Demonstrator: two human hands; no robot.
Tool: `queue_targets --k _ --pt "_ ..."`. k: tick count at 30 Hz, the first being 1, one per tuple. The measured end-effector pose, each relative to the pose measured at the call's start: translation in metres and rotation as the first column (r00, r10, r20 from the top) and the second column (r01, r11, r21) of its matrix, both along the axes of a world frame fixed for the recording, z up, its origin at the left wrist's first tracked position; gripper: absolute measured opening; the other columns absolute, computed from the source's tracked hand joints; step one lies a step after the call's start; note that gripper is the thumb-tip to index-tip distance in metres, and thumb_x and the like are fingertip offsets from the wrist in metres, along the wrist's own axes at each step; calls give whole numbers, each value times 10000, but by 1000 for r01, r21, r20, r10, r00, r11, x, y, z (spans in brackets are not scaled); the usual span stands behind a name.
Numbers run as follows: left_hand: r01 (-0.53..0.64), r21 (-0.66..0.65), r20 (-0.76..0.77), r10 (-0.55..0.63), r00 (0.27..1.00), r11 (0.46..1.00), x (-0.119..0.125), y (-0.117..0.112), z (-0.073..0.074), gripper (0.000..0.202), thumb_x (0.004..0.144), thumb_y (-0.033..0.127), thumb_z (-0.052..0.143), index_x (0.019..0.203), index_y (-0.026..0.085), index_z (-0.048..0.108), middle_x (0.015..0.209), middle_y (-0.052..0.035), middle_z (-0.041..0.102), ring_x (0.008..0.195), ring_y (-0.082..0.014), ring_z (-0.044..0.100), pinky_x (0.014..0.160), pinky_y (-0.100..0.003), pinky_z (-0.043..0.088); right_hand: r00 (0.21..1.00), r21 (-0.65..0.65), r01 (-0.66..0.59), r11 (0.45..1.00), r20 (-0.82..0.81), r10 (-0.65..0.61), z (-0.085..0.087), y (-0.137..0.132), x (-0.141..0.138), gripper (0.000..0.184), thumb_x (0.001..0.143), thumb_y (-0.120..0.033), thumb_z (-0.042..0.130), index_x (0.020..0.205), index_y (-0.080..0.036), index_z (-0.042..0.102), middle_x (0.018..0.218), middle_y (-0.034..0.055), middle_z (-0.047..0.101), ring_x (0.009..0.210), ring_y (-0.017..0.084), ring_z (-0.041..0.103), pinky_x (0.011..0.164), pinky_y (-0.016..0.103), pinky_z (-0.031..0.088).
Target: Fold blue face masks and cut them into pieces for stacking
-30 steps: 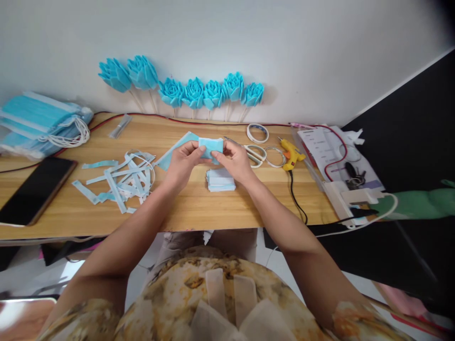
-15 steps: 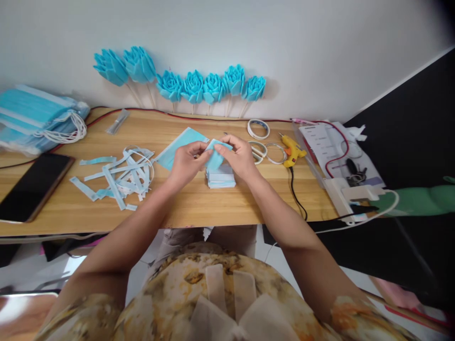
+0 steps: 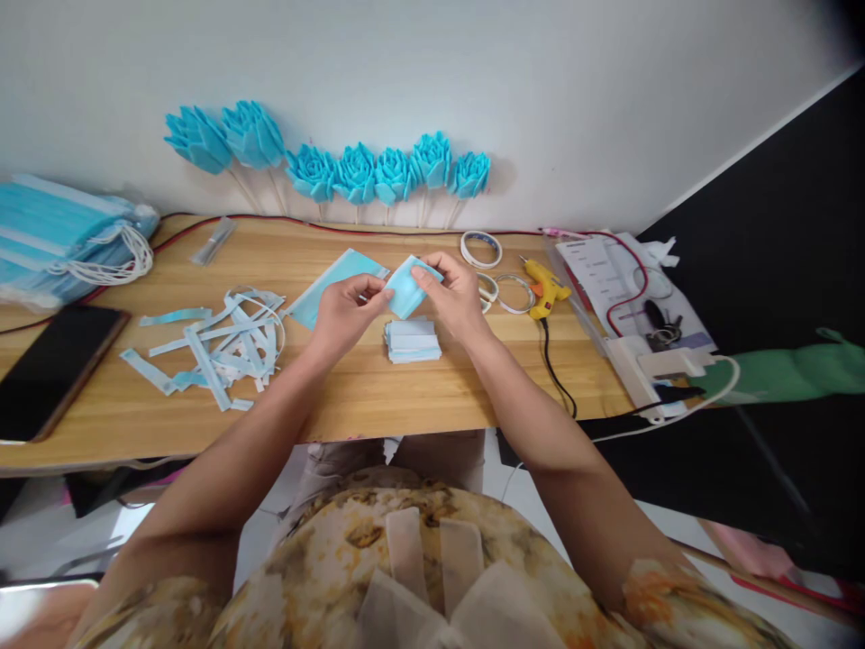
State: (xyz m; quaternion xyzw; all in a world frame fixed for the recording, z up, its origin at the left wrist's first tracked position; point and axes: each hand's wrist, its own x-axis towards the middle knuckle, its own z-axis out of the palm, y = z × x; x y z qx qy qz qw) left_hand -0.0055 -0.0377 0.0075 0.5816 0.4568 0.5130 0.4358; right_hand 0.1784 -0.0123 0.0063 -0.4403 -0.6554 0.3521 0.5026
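Note:
Both my hands hold one small light-blue square of mask fabric point(image 3: 404, 287) a little above the wooden table point(image 3: 351, 388). My left hand point(image 3: 346, 310) pinches its left corner and my right hand point(image 3: 454, 293) grips its top right, so the piece sits tilted like a diamond. Right below it lies a neat stack of cut blue squares point(image 3: 411, 341). A whole blue face mask point(image 3: 334, 284) lies flat behind my left hand.
Cut mask strips and ear loops point(image 3: 216, 342) litter the left. A phone point(image 3: 50, 370) and a pile of masks point(image 3: 60, 239) sit far left. Blue fabric roses point(image 3: 351, 171) lean on the wall. Tape rolls point(image 3: 481, 250), scissors, a yellow glue gun point(image 3: 544, 288) and papers lie right.
The blue square was held flat and level between my hands; it is now turned onto a corner. My view shifted slightly.

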Motion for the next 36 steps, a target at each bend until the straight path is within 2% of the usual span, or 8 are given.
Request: queue_targets --k 4,6,13,18,24,29,33,36 --pt "25 53 -20 -24 1000 998 0 -1 5 193 763 352 772 870 198 729 860 -25 726 783 -161 623 744 -279 488 994 77 -28 997 110 20 4 -6 -3 238 878 -447 656 816 -217 658 814 1 670 784 159 598 793 313 492" --pt "39 69 -61 -35 998 997 0 -1 4 163 767 352 770 812 202 724 821 -15 709 773 -159 603 741 -275 475 984 116 -48 992 178 27 6 -9 -6 222 879 -430 656 801 -223 660 841 10 694 821 175 617 860 341 498" --pt "-7 51 103 2 995 999 -2 3 -1 262 745 395 812 641 202 670 674 10 609 618 -115 505 595 -259 411 977 26 -164 986 140 158 3 -9 -7 324 854 -422 698 1129 -253 677 1145 32 733 1018 196 670 954 360 522" --pt "-16 -40 224 25 974 999 -7 8 -3 313 706 433 861 624 203 666 568 36 538 457 -72 415 430 -237 339 985 -6 -136 991 109 136 -3 -1 -3 357 841 -317 671 1188 -235 666 1126 42 745 1020 197 681 953 367 539" --pt "63 -80 387 -27 922 995 -7 14 -11 335 735 471 851 832 199 680 810 -22 717 694 -142 671 565 -246 557 974 64 -113 992 204 98 -9 1 -5 349 842 -241 645 1188 -232 688 997 30 756 939 187 686 942 367 533" --pt "51 -78 391 -16 920 996 -7 16 -18 364 773 495 817 919 207 649 884 -32 741 820 -184 733 680 -280 616 952 97 -139 986 288 106 -8 3 -6 364 858 -189 600 1211 -229 680 978 18 754 934 173 678 950 333 512" --pt "9 -92 423 31 906 996 -9 21 -20 323 771 447 817 917 211 652 832 -18 731 790 -170 731 690 -262 613 874 88 -60 994 485 10 11 18 19 378 888 -160 567 1244 -216 680 1001 34 759 951 197 684 915 345 495" --pt "3 -117 465 52 884 993 -12 25 -21 271 756 391 812 894 216 658 841 -13 737 795 -154 727 722 -252 615 700 89 41 995 708 -92 24 23 49 358 880 -149 618 1222 -203 708 1034 85 774 968 251 688 897 383 486"
